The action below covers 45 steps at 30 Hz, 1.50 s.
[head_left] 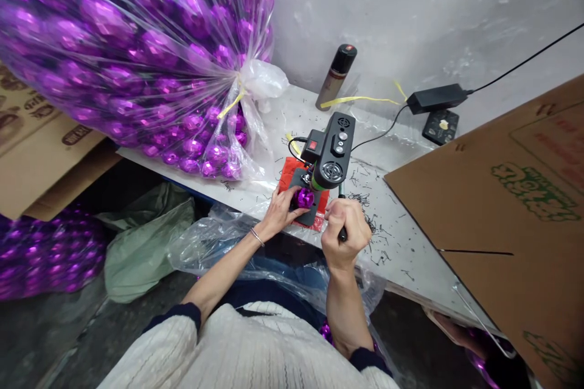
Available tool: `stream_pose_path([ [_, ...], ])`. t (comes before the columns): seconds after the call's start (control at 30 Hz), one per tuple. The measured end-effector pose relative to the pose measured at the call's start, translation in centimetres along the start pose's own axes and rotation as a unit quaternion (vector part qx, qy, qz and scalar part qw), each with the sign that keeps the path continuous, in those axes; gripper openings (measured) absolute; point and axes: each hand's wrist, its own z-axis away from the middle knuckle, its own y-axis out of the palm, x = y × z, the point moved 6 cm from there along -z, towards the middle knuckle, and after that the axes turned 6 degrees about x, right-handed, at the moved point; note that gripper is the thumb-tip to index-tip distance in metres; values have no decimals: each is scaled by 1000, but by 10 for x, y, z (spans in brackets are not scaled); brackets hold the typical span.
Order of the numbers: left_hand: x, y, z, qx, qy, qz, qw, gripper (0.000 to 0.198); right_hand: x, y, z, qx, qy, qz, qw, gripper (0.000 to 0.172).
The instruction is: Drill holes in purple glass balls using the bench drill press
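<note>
I see my left grip point(279, 211) pinching a shiny purple faceted ball point(305, 197) under the small black drill press point(332, 152); my right grip point(347, 228) is wrapped tight around its black lever handle point(342, 236)

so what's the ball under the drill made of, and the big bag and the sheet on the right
Ball, in the left hand: probably plastic with a glossy metallic purple coat; it throws sharp highlights. Bag: thin clear plastic film, see-through, creased, glaring. Sheet: brown cardboard, matte, with green print.
</note>
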Motion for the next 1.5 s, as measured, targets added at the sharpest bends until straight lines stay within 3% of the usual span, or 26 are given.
stream_pose_path([
  [0.23,-8,-1,-4,18,3,-3,1000,54,1,1,5,12,-17,9,1000,22],
  [0.7,9,5,-3,-3,8,59,998,58,-2,2,11,12,-17,22,1000,20],
  [1.1,9,5,-3,7,8,79,997,59,-28,27,50,-47,-68,12,997,18],
  [1.5,11,5,-4,3,12,77,997,59,-33,32,58,-73,-58,-2,996,21],
])
